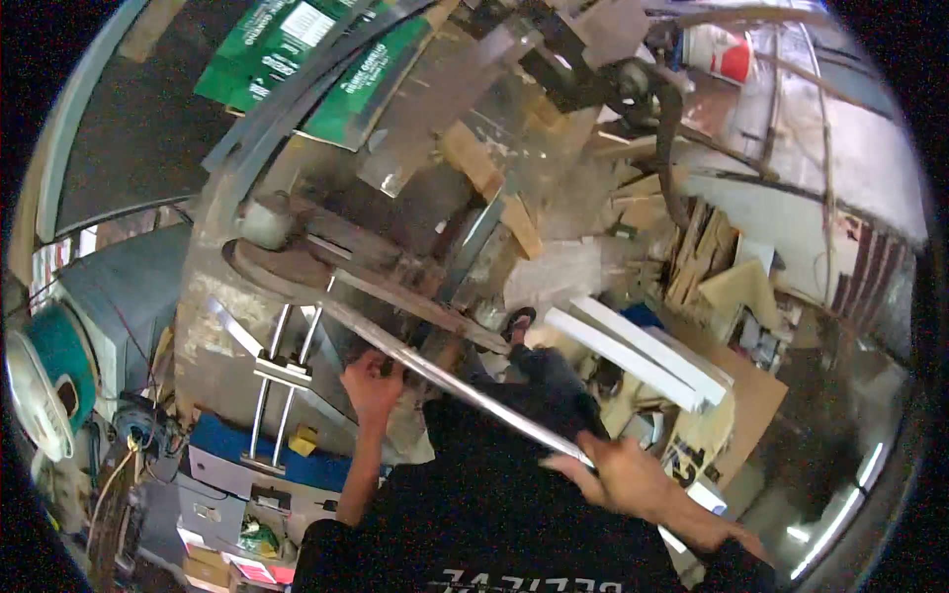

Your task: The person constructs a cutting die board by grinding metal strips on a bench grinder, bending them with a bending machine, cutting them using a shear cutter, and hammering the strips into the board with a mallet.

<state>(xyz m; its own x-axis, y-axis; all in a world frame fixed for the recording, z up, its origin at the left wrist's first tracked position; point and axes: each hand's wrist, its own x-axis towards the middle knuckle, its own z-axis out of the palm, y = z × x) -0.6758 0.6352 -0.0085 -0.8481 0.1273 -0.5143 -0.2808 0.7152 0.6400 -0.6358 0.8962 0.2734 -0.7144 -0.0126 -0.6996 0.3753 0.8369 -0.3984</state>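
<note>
A long, shiny metal bar (465,390) slants across the middle, its far end resting by a rusty round metal base (277,269) on the bench. My right hand (633,479) grips the bar's near end, its thumb lying along it. Just below the bar and left of centre is my left hand (372,383), apart from it as far as I can see. The left fingers are curled in, and what they may hold is hidden. Left of that hand stands a frame of thin metal rods (285,371) with a clamp-like crosspiece.
Two white beams (643,356) lie to the right, beside wood scraps (702,252). Green printed cardboard (346,94) lies at the far left. A teal and white round reel or fan (54,376) stands at the left, with tangled cables (143,430) near it. Grey boxes (213,484) sit below.
</note>
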